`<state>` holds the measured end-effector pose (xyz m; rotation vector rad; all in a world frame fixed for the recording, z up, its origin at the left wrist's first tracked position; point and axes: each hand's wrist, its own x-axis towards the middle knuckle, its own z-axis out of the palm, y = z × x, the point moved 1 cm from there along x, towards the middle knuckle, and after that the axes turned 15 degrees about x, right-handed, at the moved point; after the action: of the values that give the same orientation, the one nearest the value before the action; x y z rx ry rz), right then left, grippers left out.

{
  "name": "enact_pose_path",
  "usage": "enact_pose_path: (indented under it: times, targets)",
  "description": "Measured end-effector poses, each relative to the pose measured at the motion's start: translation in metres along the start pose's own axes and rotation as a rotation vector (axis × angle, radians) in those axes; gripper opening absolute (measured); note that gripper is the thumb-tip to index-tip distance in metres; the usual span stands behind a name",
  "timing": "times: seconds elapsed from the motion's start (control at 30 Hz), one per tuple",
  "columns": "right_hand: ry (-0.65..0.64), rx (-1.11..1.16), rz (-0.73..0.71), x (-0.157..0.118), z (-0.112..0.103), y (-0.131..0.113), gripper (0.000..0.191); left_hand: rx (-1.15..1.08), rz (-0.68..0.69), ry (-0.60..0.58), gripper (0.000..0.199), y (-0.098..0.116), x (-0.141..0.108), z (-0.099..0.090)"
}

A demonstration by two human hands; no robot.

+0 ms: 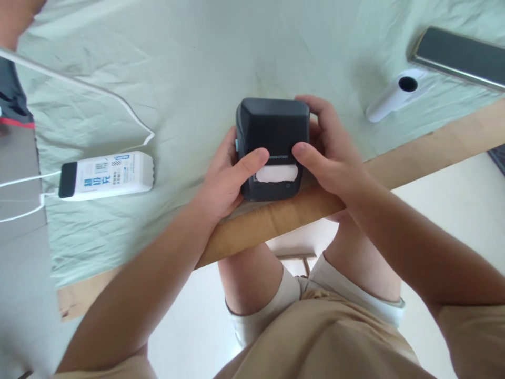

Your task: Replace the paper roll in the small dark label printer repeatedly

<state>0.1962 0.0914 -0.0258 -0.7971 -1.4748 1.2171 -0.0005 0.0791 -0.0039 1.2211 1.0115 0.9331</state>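
A black label printer (274, 129) with rounded corners is held between both my hands near the table's front edge. White paper (276, 173) shows in the slot on its lower face. My left hand (232, 176) grips the left side, thumb resting on the face beside the lettering. Around the right side wraps my right hand (329, 147), its thumb also on the face and a finger at the upper right corner. The fingers beneath the printer are partly hidden.
A white power bank (114, 175) with cables lies left on the green cloth (189, 63). At the right are a white roll (389, 97) and a dark flat device (461, 55). Part of another person (18, 21) shows at the upper left.
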Motion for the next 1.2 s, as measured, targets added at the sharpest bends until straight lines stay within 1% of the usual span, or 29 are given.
enact_pose_path:
  times: [0.13,0.23,0.37,0.53,0.63,0.73,0.83,1.0,1.13,1.2]
  targets:
    - [-0.024,0.003,-0.082,0.0,-0.003,0.006,0.074,-0.014,0.017,0.015,0.051,-0.001,0.0,0.0]
    - [-0.046,-0.041,-0.102,0.002,-0.006,0.009,0.079,-0.044,0.023,0.019,0.045,-0.001,0.0,0.001]
    - [-0.021,-0.114,-0.121,0.002,-0.008,0.008,0.073,-0.086,0.027,-0.011,0.042,0.0,0.0,0.002]
    - [0.031,-0.174,-0.113,0.0,-0.007,0.006,0.074,-0.089,0.044,-0.038,0.045,-0.002,0.001,0.002]
    - [0.043,-0.193,-0.152,0.001,-0.006,0.007,0.072,-0.069,0.042,-0.029,0.045,-0.002,0.001,0.003]
    - [0.044,-0.198,-0.174,0.002,-0.005,0.006,0.067,-0.03,0.03,0.002,0.037,0.0,0.0,0.003]
    - [0.033,-0.181,-0.151,0.002,-0.004,0.005,0.065,-0.018,0.023,0.016,0.037,0.002,-0.001,0.004]
    - [0.047,-0.164,-0.123,0.002,-0.003,0.002,0.069,-0.014,0.018,0.026,0.036,0.004,-0.002,0.005]
    - [0.015,-0.153,-0.055,0.0,-0.001,-0.004,0.069,-0.033,0.009,0.027,0.034,0.004,-0.003,0.004]
    - [-0.002,-0.155,-0.022,-0.001,-0.001,-0.007,0.068,-0.044,0.011,0.007,0.036,0.004,-0.002,0.003]
